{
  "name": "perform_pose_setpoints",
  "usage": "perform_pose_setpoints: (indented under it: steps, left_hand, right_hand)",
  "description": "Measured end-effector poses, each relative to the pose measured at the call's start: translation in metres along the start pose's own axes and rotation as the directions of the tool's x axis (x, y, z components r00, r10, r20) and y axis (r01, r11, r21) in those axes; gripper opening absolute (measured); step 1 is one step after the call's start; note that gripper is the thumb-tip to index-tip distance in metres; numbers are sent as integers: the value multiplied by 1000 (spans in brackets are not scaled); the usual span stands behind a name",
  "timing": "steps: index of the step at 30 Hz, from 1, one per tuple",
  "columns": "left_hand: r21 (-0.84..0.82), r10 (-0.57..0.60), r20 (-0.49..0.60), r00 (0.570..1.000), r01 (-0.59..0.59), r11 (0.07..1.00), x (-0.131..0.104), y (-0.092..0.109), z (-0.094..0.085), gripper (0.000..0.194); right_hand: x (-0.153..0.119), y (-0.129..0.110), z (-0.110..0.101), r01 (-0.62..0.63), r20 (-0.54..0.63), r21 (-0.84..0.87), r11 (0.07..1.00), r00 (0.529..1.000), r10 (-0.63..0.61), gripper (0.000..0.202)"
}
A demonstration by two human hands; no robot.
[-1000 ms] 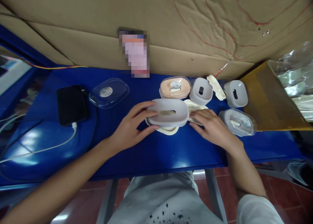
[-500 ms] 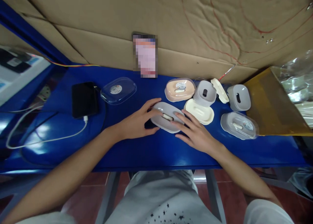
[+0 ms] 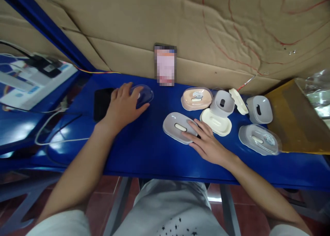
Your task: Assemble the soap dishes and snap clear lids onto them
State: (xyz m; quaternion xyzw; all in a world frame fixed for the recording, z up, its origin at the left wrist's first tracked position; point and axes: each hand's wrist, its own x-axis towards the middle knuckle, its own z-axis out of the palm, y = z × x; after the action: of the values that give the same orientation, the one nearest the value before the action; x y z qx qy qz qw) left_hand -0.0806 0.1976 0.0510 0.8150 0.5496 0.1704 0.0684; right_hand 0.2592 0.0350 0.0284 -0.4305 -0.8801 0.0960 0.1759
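My left hand (image 3: 125,107) is over the clear plastic lid (image 3: 146,95), its fingers spread across the lid's left part. My right hand (image 3: 206,139) rests with fingers apart on the right end of a grey oval dish (image 3: 171,124), which has a white oblong piece (image 3: 180,127) at its middle. Behind and right of that dish lies a cream tray (image 3: 216,122). A peach dish under a clear cover (image 3: 197,98), a grey cup-like box (image 3: 223,103) and an upright-leaning cream piece (image 3: 238,102) are close by.
On the right are another grey box (image 3: 259,109), a covered grey dish (image 3: 259,139) and an open carton (image 3: 299,119). A black device (image 3: 101,103) with a white cable lies at left. A phone (image 3: 165,65) leans on the cardboard. A power strip (image 3: 38,84) is far left.
My left hand has left the grey dish and moved left and back to the clear lid. My right hand stays on the dish. The camera view has shifted left.
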Motion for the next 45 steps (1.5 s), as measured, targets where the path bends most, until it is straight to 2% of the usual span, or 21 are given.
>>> perform_pose_setpoints:
  steps: [3, 5, 7, 9, 11, 12, 14, 16, 18, 20, 23, 26, 29, 35, 40, 45]
  left_hand:
    - [149, -177, 84, 981, 163, 975, 3, -15, -1, 83]
    - [122, -192, 118, 974, 178, 976, 4, -15, -4, 82]
    - [-28, -74, 110, 991, 78, 997, 2, -7, -8, 79]
    - [-247, 138, 75, 988, -116, 962, -2, 9, -10, 77]
    - [-428, 320, 42, 946, -272, 862, -10, 28, -8, 77]
    - [-484, 376, 47, 925, -308, 819, -15, 38, -5, 77]
    - [-524, 451, 101, 887, -338, 782, -24, 53, 3, 77]
    - [-513, 506, 175, 845, -360, 779, -30, 61, 13, 76]
    - [-514, 544, 218, 810, -378, 769, -33, 63, 21, 74]
    - [-539, 560, 227, 797, -376, 754, -32, 60, 25, 73]
    - [-569, 565, 228, 793, -362, 738, -31, 54, 26, 76]
    - [-574, 582, 206, 787, -385, 723, -30, 53, 24, 77]
    - [-567, 571, 190, 798, -386, 728, -32, 55, 25, 77]
    - [-569, 580, 194, 791, -391, 724, -32, 52, 33, 68]
    - [-566, 602, 139, 787, -435, 700, -32, 53, 38, 69]
    - [-619, 632, 193, 750, -407, 672, -35, 59, 31, 77]
  right_hand:
    - [-1, 1, 0, 15, 24, 82, 997, 1000, -17, 59]
    - [1, 0, -1, 24, 29, 134, 991, 999, -28, 58]
    - [3, 0, -2, 18, 33, 177, 984, 999, -24, 52]
    - [4, 1, -1, -4, 17, 224, 975, 1000, 0, 54]
    - [4, 4, 0, -38, -69, 257, 966, 996, 58, 65]
    - [3, 5, 1, -55, -135, 260, 964, 987, 92, 74]
    - [1, 9, 1, -85, -251, 237, 968, 957, 145, 93]
    - [-1, 11, 0, -93, -268, 191, 977, 953, 143, 103]
    - [0, 12, -2, -59, -202, 148, 987, 975, 88, 97]
    - [1, 11, -2, 7, -156, 126, 992, 988, 13, 86]
    - [4, 10, -1, 66, -195, 102, 993, 980, -45, 76]
    - [4, 10, 1, 74, -249, 70, 995, 967, -55, 67]
    - [4, 10, 1, 70, -272, 64, 995, 961, -50, 61]
    - [3, 7, 2, 89, -250, 38, 995, 965, -77, 54]
    - [7, 6, 4, 93, -240, 29, 995, 967, -84, 53]
    - [5, -3, -3, 54, -225, -17, 998, 973, -56, 46]
